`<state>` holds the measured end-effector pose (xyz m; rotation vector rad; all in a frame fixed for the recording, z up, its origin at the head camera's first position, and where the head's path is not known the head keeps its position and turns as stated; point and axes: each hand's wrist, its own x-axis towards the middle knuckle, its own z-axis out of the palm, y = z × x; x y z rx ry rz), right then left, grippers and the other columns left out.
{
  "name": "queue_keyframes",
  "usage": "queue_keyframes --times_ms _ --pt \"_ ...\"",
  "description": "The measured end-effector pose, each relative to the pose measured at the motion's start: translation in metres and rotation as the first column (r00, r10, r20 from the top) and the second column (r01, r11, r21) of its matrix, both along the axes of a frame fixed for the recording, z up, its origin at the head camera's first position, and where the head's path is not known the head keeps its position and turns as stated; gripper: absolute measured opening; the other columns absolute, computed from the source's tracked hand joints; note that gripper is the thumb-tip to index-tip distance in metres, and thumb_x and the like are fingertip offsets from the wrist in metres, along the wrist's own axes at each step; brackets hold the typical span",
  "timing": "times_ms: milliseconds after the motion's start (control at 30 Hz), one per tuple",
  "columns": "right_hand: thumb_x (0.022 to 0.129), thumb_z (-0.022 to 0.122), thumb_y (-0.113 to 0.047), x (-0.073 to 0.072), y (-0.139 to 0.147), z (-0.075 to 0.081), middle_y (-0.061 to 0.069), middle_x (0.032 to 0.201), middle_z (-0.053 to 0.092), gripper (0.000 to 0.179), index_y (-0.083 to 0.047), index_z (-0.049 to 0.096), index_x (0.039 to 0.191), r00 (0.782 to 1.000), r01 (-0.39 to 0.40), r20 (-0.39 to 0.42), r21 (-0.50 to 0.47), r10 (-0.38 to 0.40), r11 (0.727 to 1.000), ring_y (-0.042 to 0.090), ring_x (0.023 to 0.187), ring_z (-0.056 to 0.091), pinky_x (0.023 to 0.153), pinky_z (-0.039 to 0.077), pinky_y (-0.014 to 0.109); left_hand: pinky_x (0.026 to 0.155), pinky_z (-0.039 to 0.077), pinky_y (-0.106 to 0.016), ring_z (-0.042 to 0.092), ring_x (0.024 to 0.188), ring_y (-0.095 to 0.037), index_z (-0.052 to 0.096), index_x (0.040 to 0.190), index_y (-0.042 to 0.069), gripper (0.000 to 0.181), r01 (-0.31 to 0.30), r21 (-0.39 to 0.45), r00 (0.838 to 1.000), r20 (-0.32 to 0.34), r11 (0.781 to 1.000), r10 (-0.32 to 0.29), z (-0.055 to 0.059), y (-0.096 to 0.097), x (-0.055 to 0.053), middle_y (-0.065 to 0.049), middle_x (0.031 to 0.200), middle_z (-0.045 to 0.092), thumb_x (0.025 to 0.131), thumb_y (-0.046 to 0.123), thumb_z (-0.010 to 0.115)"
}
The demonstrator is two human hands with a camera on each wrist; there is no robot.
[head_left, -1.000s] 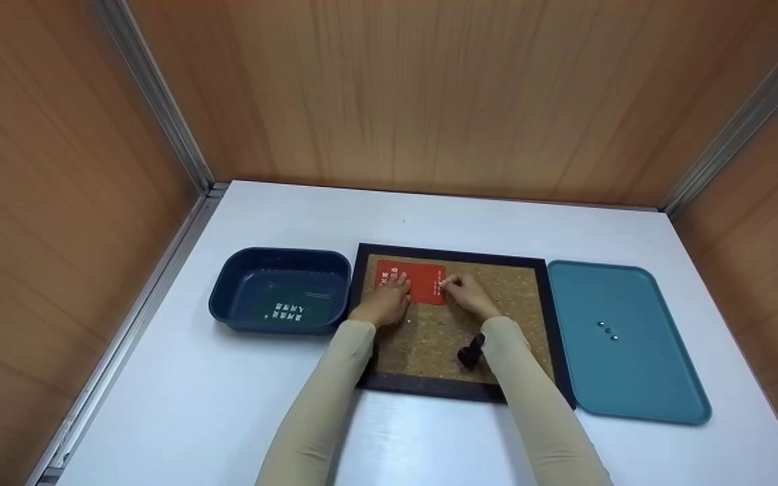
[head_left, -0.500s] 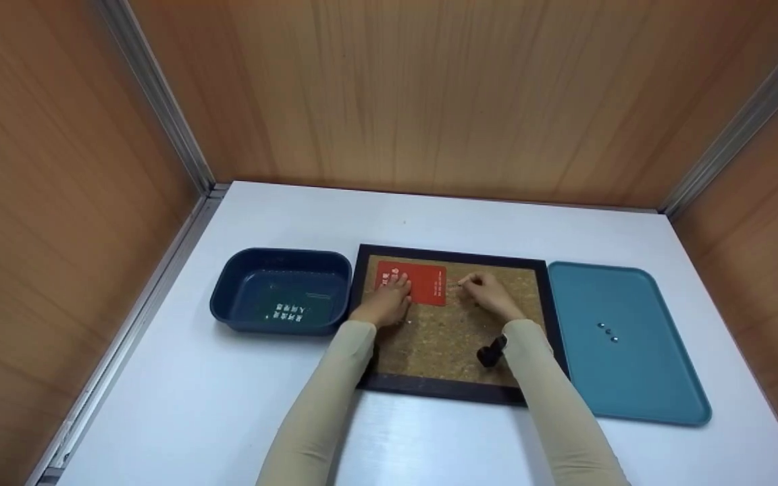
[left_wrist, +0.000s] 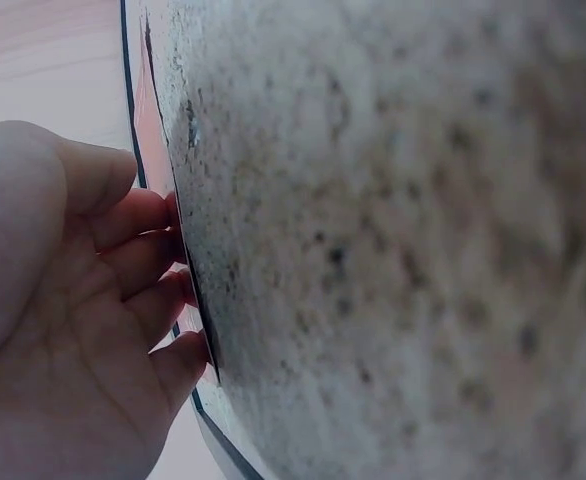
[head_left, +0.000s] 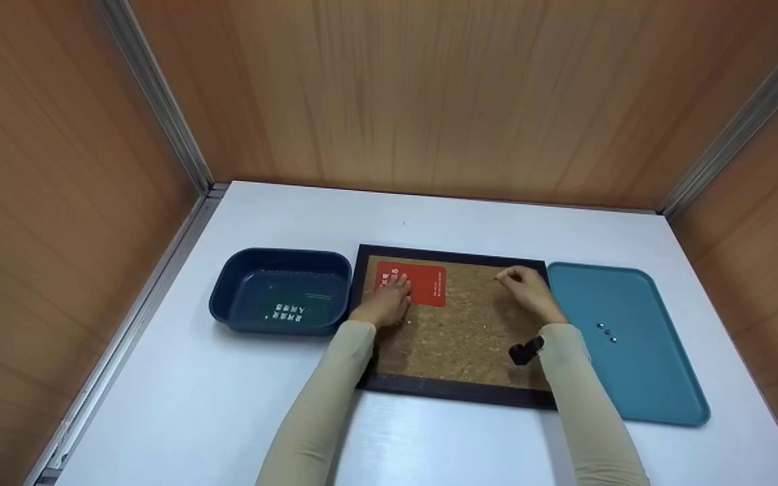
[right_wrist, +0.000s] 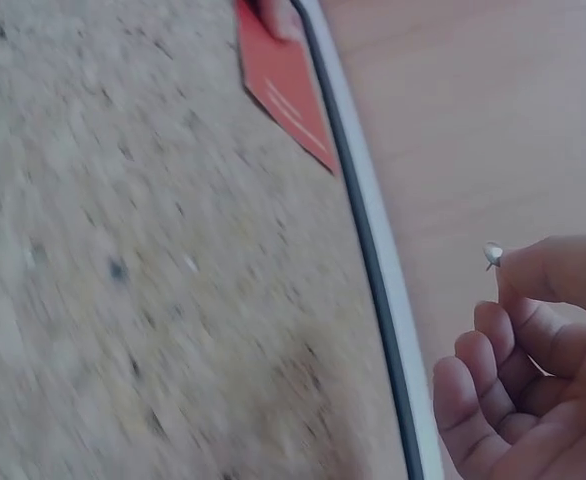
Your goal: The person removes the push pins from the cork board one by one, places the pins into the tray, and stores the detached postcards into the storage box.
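Note:
My left hand (head_left: 383, 304) lies on a red card (head_left: 429, 283) with white lettering, its fingertips pressing the card against a cork board (head_left: 450, 344) with a dark frame. The left wrist view shows those fingers (left_wrist: 153, 265) extended onto the card. Between thumb and forefinger my right hand (head_left: 529, 293) pinches a silver thumbtack (right_wrist: 493, 253), raised over the right part of the board. Its pin sticks out past the fingertips in the right wrist view. In the head view the tack is barely visible.
Left of the board stands a dark blue basin (head_left: 223, 287) with a green lettered card (head_left: 308, 307) inside. A teal tray (head_left: 639, 385) adjoins the board's right side, with three small shiny tacks (head_left: 607, 331) on it. Wooden panels (head_left: 429, 101) enclose the white table.
My right hand has moved right, away from the red card's right edge, with the thumbtack in its fingers. The left hand has stayed on the card.

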<state>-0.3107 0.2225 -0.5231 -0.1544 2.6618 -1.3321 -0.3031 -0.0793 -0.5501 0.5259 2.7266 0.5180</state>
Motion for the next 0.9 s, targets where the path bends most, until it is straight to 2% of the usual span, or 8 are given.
queue_keyframes --times_ms 200,467,633,767,900 --pt "0.102 0.045 -0.030 0.005 0.026 0.005 0.026 0.118 0.054 0.041 0.003 0.056 0.124 0.997 0.053 0.051 -0.056 -0.050 0.997 0.033 0.095 0.051 0.077 0.044 0.038 0.121 0.018 -0.044 0.014 0.149 -0.028 0.027 0.150 0.004 0.049 0.002 0.000 1.000 0.004 1.000 -0.002 0.003 0.000 0.001 -0.012 0.160 0.017 0.106 0.023 0.032" --pt "0.102 0.046 -0.032 0.015 0.059 0.007 0.020 0.113 0.056 0.046 0.007 0.055 0.124 0.996 0.092 0.018 -0.060 -0.092 0.994 0.022 0.088 0.054 0.079 0.050 0.036 0.121 0.019 -0.043 0.013 0.149 -0.028 0.027 0.150 0.004 0.049 -0.003 0.004 1.000 0.003 1.000 0.003 0.002 0.000 0.001 -0.011 0.160 0.017 0.106 0.023 0.032" --pt "0.101 0.047 -0.034 0.021 0.078 0.007 0.020 0.117 0.056 0.048 0.007 0.055 0.125 0.995 0.099 0.031 -0.042 -0.098 0.994 0.015 0.087 0.054 0.077 0.050 0.033 0.121 0.018 -0.043 0.013 0.149 -0.027 0.027 0.150 0.004 0.049 -0.005 -0.001 1.000 0.004 1.000 0.005 0.002 0.000 0.001 -0.010 0.160 0.017 0.106 0.023 0.032" --pt "0.101 0.047 -0.037 0.027 0.093 0.004 0.023 0.122 0.055 0.051 0.007 0.055 0.126 0.994 0.106 0.022 -0.005 -0.106 0.994 0.015 0.091 0.055 0.080 0.051 0.033 0.122 0.017 -0.043 0.012 0.149 -0.026 0.027 0.151 0.006 0.049 -0.018 0.003 1.000 0.016 1.000 0.018 0.001 0.001 0.000 -0.009 0.160 0.017 0.106 0.025 0.032" --pt "0.100 0.047 -0.039 0.031 0.106 0.001 0.022 0.114 0.057 0.052 0.006 0.056 0.125 0.992 0.127 0.002 0.037 -0.127 0.991 0.019 0.085 0.053 0.072 0.049 0.032 0.122 0.016 -0.042 0.010 0.150 -0.024 0.026 0.152 0.008 0.050 -0.037 0.010 0.999 0.030 0.999 0.036 0.000 0.002 0.000 -0.006 0.161 0.016 0.106 0.027 0.032"
